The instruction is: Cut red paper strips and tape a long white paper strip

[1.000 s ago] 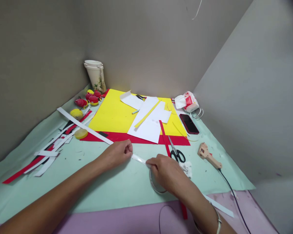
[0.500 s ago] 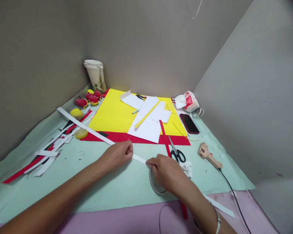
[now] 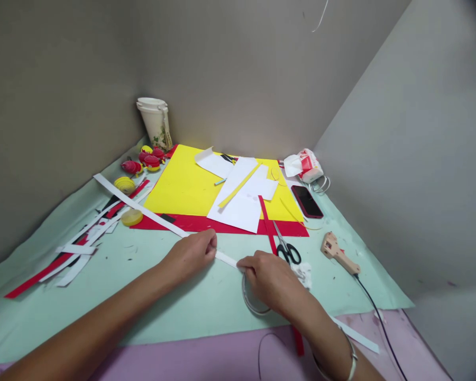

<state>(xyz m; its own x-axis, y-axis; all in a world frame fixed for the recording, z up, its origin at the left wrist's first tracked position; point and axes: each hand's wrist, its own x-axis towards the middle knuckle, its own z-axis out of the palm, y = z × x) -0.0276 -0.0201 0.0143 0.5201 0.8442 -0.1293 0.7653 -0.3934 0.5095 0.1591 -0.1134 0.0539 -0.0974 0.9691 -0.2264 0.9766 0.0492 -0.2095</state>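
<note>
A long white paper strip (image 3: 143, 209) runs from the far left across the pale green mat to my hands. My left hand (image 3: 192, 253) pinches the strip with fingers closed. My right hand (image 3: 272, 280) is closed on the strip's near end and rests over a clear tape ring (image 3: 250, 301). A short stretch of the strip (image 3: 227, 259) shows between the two hands. A crumpled white scrap (image 3: 303, 273) lies just right of my right hand.
Scissors (image 3: 286, 247) and a red strip (image 3: 267, 223) lie beyond my right hand. Yellow sheet (image 3: 186, 185) on red sheet (image 3: 222, 225), white papers (image 3: 241, 201), phone (image 3: 307, 201), glue gun (image 3: 337, 253) with cord, paper cup (image 3: 155, 123), scrap strips (image 3: 75, 248) at left, walls close around.
My left hand has slid slightly along the strip toward the right hand. The strip's far end has shifted a little. My right hand has stayed in place.
</note>
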